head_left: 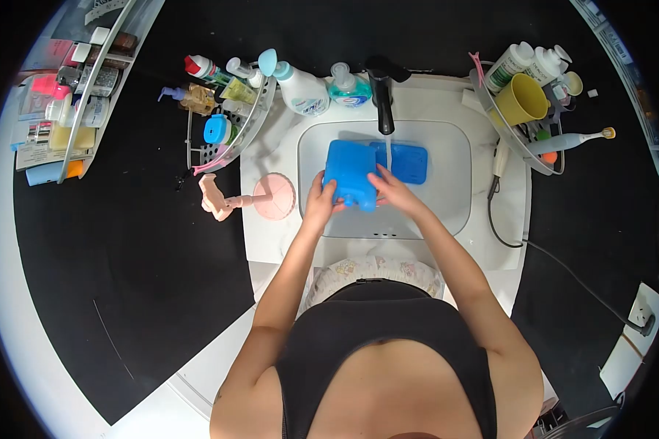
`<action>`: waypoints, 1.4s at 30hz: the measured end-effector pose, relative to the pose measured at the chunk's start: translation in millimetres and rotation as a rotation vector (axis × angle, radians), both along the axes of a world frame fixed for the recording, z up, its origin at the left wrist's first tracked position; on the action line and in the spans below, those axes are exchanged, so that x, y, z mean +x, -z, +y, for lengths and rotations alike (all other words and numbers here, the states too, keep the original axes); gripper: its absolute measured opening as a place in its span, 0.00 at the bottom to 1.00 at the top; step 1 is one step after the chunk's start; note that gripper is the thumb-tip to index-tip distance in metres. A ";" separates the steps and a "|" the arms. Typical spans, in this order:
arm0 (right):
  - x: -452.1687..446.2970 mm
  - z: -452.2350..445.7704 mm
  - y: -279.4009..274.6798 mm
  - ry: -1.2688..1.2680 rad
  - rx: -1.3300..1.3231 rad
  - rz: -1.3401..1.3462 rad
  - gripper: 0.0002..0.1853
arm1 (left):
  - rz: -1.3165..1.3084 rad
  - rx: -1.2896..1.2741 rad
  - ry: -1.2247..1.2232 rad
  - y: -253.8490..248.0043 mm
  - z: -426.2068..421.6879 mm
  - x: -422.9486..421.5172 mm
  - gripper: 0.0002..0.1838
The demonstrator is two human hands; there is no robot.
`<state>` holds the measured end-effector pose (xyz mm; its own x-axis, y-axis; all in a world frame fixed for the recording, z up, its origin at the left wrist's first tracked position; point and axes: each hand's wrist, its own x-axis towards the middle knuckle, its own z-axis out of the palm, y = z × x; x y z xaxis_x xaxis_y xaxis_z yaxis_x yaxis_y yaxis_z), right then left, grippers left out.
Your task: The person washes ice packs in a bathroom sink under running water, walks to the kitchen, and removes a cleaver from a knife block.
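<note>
Over the sink (447, 197), a blue hard-plastic ice pack (350, 167) with a small cap at its lower edge is held between both hands. My left hand (319, 203) grips its lower left side, thumb on the top face. At the lower right side, my right hand (394, 192) has its fingers closed on the same pack. A second flat blue ice pack (410, 162) lies in the basin behind it, partly covered by the held one. Water runs from the black faucet (384, 102) down beside the held pack.
Behind the sink stand a white spray bottle (302, 91) and a teal soap bottle (349, 89). Corner racks hold bottles, a yellow cup (521, 100) and an electric toothbrush (571, 141). Left of the basin is a pink stand (274, 196); a cable (564, 269) runs at right.
</note>
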<state>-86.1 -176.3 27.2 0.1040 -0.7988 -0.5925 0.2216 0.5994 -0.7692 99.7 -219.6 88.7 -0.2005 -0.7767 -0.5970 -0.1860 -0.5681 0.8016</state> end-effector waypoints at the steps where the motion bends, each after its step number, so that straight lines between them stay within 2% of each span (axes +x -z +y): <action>1: 6.7 0.1 -10.9 0.037 -0.003 -0.067 0.38 | 0.041 0.024 -0.025 0.5 0.2 -7.0 0.26; 4: 10.6 -0.4 -29.1 0.117 -0.015 -0.201 0.43 | 0.121 0.070 -0.034 1.7 -2.4 -17.0 0.26; 8: 2.7 0.2 -32.2 -0.037 0.012 0.001 0.46 | 0.224 0.118 0.003 1.2 -4.5 -17.1 0.27; 11: -3.6 4.6 -4.8 -0.157 -0.232 0.121 0.50 | 0.286 0.129 0.025 -2.5 -3.5 -9.8 0.29; 12: -10.6 5.4 10.9 -0.160 -0.232 0.122 0.50 | 0.245 0.115 0.054 -7.8 -3.1 -0.2 0.30; 15: -41.6 -1.0 68.5 -0.462 -0.056 0.133 0.51 | 0.152 0.084 0.099 -18.8 -1.2 26.1 0.33; 16: -44.6 -3.0 67.9 -0.473 -0.056 0.130 0.51 | 0.003 0.056 0.168 -18.5 1.7 32.2 0.33; 18: -50.0 -7.7 63.5 -0.579 -0.070 1.215 0.53 | -0.296 0.006 0.300 -18.5 9.4 41.3 0.35; 19: -50.7 -11.8 59.9 -0.590 -0.082 1.212 0.53 | -0.300 0.006 0.285 -20.5 14.4 44.4 0.35; 22: -46.6 -25.7 48.3 -0.758 -0.168 1.513 0.51 | -0.041 0.006 0.033 -31.1 28.0 50.5 0.33; 23: -43.4 -27.6 51.2 -0.770 -0.185 1.508 0.51 | -0.047 0.005 0.015 -29.1 29.9 54.8 0.33; 26: -27.0 -29.5 69.5 -0.640 -0.157 1.567 0.48 | 0.274 0.157 -0.163 -19.7 32.9 69.0 0.36; 27: -20.3 -29.7 75.8 -0.647 -0.164 1.566 0.48 | 0.274 0.156 -0.172 -16.6 32.5 69.9 0.36; 30: -1.1 -22.2 91.2 -0.126 -0.330 0.688 0.44 | 0.415 0.280 -0.290 -17.0 27.1 48.3 0.34; 31: 4.5 -15.5 62.2 -0.122 -0.324 0.695 0.44 | 0.420 0.285 -0.283 -15.8 24.0 41.1 0.34; 33: 8.3 2.3 3.4 -0.046 -0.704 0.171 0.35 | 0.409 0.305 -0.228 -13.3 15.7 25.2 0.33; 34: 4.7 2.6 -2.6 -0.040 -0.704 0.181 0.35 | 0.404 0.313 -0.199 -11.9 11.4 18.7 0.32; 37: -6.2 1.0 -13.9 -0.274 -0.925 0.654 0.30 | 0.356 0.427 -0.065 -3.7 -3.9 5.1 0.30; 38: -10.2 -0.7 -15.3 -0.261 -0.929 0.661 0.30 | 0.323 0.479 -0.004 0.0 -11.2 1.7 0.30; 39: -14.5 -2.1 -16.1 -0.231 -0.728 0.618 0.29 | 0.318 0.474 0.007 6.3 -19.6 -0.4 0.30; 41: -22.2 -3.5 -16.0 -0.166 -0.328 0.513 0.28 | -0.022 0.248 0.368 25.0 -36.3 -3.4 0.28; 42: -23.7 -4.5 -8.4 -0.150 -0.328 0.515 0.28 | -0.189 0.127 0.547 33.2 -42.2 -5.5 0.27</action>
